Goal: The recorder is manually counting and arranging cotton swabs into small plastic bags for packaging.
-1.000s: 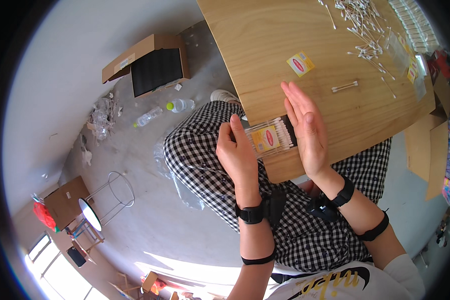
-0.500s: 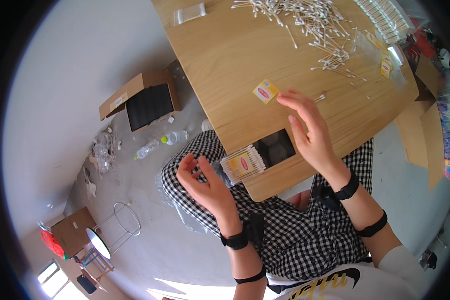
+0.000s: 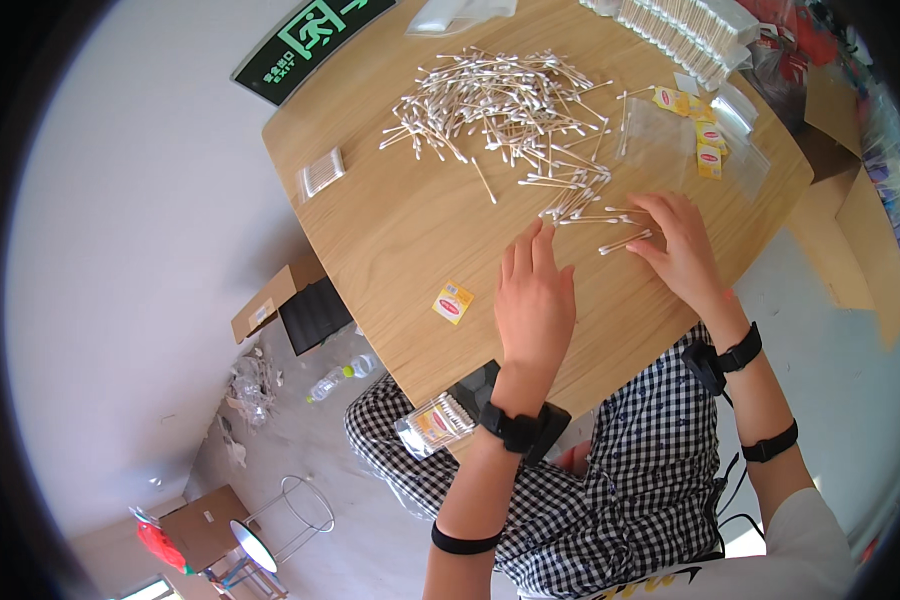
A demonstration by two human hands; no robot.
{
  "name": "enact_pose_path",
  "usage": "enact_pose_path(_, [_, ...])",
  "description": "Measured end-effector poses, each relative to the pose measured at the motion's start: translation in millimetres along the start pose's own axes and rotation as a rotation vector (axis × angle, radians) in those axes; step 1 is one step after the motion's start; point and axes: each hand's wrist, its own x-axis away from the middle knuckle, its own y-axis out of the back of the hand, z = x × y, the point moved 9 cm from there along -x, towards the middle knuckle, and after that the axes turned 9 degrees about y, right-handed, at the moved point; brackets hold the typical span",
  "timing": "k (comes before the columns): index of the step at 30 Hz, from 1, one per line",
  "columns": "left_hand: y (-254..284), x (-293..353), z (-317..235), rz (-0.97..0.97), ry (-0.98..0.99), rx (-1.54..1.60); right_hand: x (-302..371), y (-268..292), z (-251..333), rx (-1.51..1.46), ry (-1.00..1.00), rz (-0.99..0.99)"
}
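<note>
A loose pile of cotton swabs [image 3: 515,100] spreads over the wooden table [image 3: 380,240]. My left hand [image 3: 536,300] reaches out flat, fingers extended, its fingertips beside the pile's near edge. My right hand [image 3: 682,248] has thumb and fingers apart around a few stray swabs [image 3: 625,242]; whether it touches them I cannot tell. To the left of my left hand lies a yellow card [image 3: 452,302]. By my left wrist, a clear bag of swabs with a yellow label [image 3: 434,425] sits at the table's near edge, beside a dark flat object [image 3: 478,386], partly hidden.
Bundled swabs [image 3: 682,42] stand at the far right, near more yellow cards [image 3: 709,152] and clear plastic bags [image 3: 660,142]. A small swab pack [image 3: 321,174] lies at the left edge. Cardboard boxes [image 3: 845,240], bottles [image 3: 330,384] and a stool [image 3: 253,546] stand or lie beyond the table.
Both hands have moved forward over the table to the loose swabs, my left hand from beside the bagged swabs. The view has shifted, showing more of the far table.
</note>
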Motion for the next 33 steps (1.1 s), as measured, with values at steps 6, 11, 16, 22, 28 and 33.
enact_pose_path(6, [-32, -48, -2, -0.008, -0.023, -0.036, -6, -25, -19, -0.221, -0.016, 0.032])
enact_pose_path(11, [-42, -55, -10, -0.034, -0.048, -0.015, -11, -37, 1, -0.23, 0.13, 0.047])
enact_pose_path(16, [-34, -21, -10, -0.029, -0.124, 0.042, -1, -40, 24, -0.251, 0.234, 0.112])
enact_pose_path(22, [-11, 19, 6, -0.005, -0.143, 0.01, -5, -51, 35, -0.327, 0.178, 0.169])
enact_pose_path(28, [-12, 39, 7, 0.073, -0.04, -0.041, 7, -62, 38, -0.395, 0.324, 0.284])
enact_pose_path(33, [-5, 34, -1, -0.036, -0.025, -0.143, 16, -62, 41, -0.445, 0.356, 0.306])
